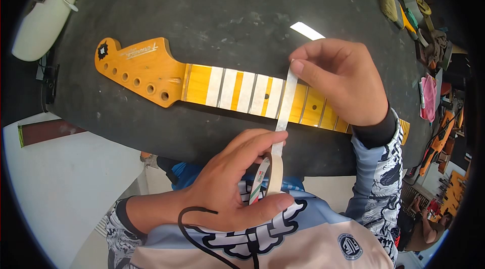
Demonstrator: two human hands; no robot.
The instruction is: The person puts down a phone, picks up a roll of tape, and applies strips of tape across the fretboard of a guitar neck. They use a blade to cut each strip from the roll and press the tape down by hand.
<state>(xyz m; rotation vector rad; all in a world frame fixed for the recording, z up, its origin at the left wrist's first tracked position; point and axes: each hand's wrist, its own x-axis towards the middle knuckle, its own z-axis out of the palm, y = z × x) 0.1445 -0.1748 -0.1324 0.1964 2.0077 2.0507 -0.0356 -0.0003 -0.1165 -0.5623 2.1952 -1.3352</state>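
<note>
An amber guitar neck [199, 78] lies across the dark work surface, its headstock [134, 69] to the left. White strips of masking tape [246, 92] cover parts of the fretboard between several frets near the headstock. My left hand [227, 180] grips a roll of masking tape [274, 173] below the neck's near edge. From the roll a tape strip [287, 102] runs up across the fretboard. Thumb and fingertips of my right hand [338, 77] pinch that strip's far end above the neck. The hand and forearm hide part of the fretboard's right side.
A loose white strip [307, 30] lies beyond my right hand. At the upper left rests a white guitar body [45, 13]. Tools and a brush [387, 1] line the right edge, with a pink cloth [428, 98] lower down. Another person [428, 231] sits at the far lower right.
</note>
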